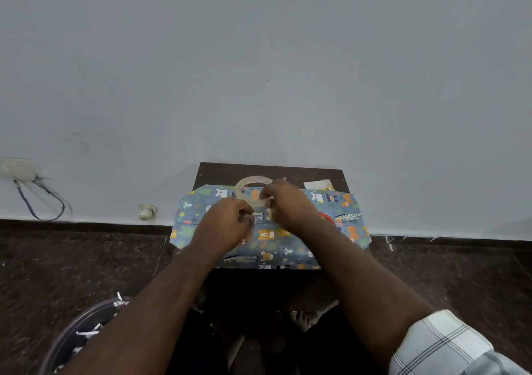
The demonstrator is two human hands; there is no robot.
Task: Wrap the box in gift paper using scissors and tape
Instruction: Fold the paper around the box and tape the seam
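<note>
Two bare forearms, no watch or rings showing. Left hand (227,222) and right hand (288,202) bare too. Short sleeve (440,343) on right arm only in view: pale cloth, white to light grey, crossed by thin dark check lines in pairs, hem ending just above elbow. Bare toes (302,318) below, between the arms.

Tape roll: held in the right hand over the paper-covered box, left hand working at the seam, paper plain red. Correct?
Not quite. The head view shows the gift paper is blue with cartoon animals, not plain red. The rest stands: right hand holds the tape roll, left hand at the seam.
</note>
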